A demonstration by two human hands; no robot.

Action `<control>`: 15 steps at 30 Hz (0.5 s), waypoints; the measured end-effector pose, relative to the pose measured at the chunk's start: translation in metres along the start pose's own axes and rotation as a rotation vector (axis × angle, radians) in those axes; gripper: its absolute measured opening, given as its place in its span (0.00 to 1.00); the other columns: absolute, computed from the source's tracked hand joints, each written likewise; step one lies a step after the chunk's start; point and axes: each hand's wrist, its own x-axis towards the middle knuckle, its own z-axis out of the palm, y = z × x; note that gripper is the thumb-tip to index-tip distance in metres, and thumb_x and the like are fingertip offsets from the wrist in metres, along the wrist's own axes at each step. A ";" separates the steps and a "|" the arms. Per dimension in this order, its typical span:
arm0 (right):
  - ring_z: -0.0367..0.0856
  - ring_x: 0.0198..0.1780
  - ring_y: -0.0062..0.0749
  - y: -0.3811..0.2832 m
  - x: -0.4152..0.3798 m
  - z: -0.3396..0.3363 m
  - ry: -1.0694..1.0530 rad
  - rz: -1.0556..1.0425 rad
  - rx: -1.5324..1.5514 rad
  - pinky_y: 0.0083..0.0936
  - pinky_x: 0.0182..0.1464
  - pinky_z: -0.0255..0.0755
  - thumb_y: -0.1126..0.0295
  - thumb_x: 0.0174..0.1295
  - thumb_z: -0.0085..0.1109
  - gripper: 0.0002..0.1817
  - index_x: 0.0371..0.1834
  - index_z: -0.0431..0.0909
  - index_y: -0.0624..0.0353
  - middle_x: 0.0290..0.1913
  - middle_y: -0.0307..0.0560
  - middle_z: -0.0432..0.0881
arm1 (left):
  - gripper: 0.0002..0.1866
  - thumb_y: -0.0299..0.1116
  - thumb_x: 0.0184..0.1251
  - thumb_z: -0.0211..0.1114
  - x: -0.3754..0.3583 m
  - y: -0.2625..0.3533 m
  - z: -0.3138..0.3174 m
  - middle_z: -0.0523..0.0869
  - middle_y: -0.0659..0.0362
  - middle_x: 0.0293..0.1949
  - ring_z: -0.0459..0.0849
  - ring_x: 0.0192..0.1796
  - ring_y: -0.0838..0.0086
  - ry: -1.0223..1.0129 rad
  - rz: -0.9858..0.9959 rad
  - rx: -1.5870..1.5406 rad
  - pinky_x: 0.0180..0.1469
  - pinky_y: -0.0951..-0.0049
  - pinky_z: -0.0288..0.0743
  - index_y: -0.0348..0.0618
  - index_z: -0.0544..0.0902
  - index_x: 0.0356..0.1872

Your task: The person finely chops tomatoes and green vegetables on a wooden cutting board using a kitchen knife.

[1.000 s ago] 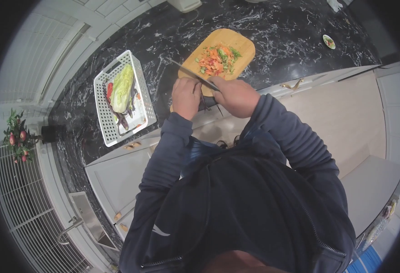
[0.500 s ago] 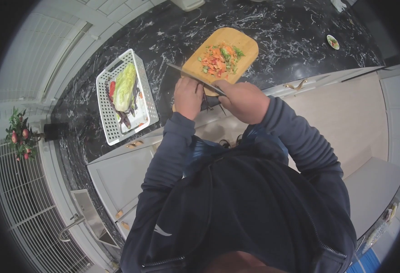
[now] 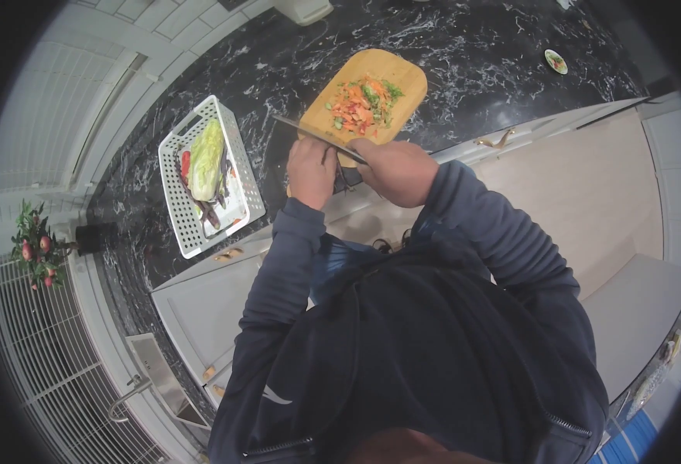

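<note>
torso: dark blue hoodie fills the lower middle of the frame, both sleeves reaching up toward the counter edge

right hand (image 3: 396,168): just right of centre, upper half, fingers curled tight around the handle of the knife (image 3: 317,138)

knife: long blade runs up and left from that fist, crossing over the near end of the board

left hand (image 3: 311,170): right next to the other one, fingers bunched down on something dark and thin at the near end of the board, under the blade. can't make out what it is, too small

cutting board (image 3: 406,77): wooden, top centre, sitting on the black marble counter (image 3: 480,62)

chopped veg (image 3: 361,104): orange, red and green bits piled mid-board, just past the blade

basket (image 3: 175,203): white perforated tray, left of the hands, well apart from the board, with a pale green cabbage (image 3: 205,160) and some red and dark purple stuff in it

small dish (image 3: 556,61): upper right, far back on the counter

plant (image 3: 35,249): far left edge, little red fruits on it
</note>
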 end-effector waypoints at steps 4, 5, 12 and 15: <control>0.73 0.37 0.59 0.003 0.006 -0.004 -0.022 0.061 0.168 0.44 0.36 0.63 0.65 0.62 0.38 0.20 0.56 0.61 0.61 0.39 0.61 0.76 | 0.06 0.31 0.61 0.57 -0.004 -0.001 -0.005 0.78 0.57 0.30 0.72 0.35 0.61 -0.031 -0.029 -0.048 0.40 0.66 0.67 0.44 0.82 0.34; 0.73 0.38 0.59 0.003 0.005 -0.004 -0.012 0.074 0.184 0.43 0.37 0.62 0.65 0.62 0.38 0.21 0.57 0.61 0.61 0.40 0.62 0.76 | 0.06 0.31 0.61 0.57 -0.005 -0.001 -0.005 0.78 0.57 0.30 0.72 0.35 0.61 -0.051 -0.040 -0.053 0.41 0.66 0.66 0.44 0.82 0.34; 0.72 0.24 0.57 -0.004 -0.013 0.003 0.092 -0.019 -0.026 0.44 0.27 0.62 0.68 0.60 0.46 0.16 0.51 0.62 0.59 0.23 0.57 0.74 | 0.07 0.31 0.61 0.55 -0.005 -0.002 -0.003 0.76 0.54 0.29 0.72 0.34 0.59 -0.043 0.023 0.007 0.39 0.64 0.66 0.40 0.77 0.27; 0.73 0.29 0.60 -0.005 -0.006 0.002 0.023 0.040 0.007 0.47 0.29 0.63 0.66 0.60 0.41 0.15 0.50 0.60 0.56 0.28 0.58 0.76 | 0.07 0.31 0.61 0.56 -0.005 0.000 -0.002 0.75 0.54 0.28 0.71 0.32 0.59 -0.020 0.029 0.001 0.37 0.64 0.65 0.39 0.76 0.25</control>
